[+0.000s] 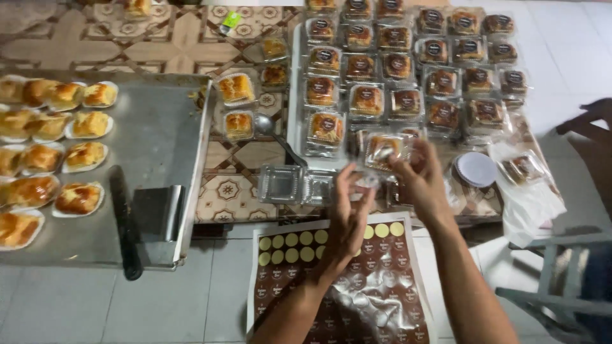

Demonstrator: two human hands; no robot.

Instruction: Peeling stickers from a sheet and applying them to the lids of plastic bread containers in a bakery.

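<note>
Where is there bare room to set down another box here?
The metal tray is bare between the pastries on its left and its right rim, above the scraper. The boxed pastries top right are packed tight. Both hands crowd the middle.

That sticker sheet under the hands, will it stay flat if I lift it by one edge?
Probably not. The sticker sheet looks thin and glossy, so it would likely sag and feel slick. Many stickers are already peeled off, so it is probably very light and may slide when pushed.
</note>
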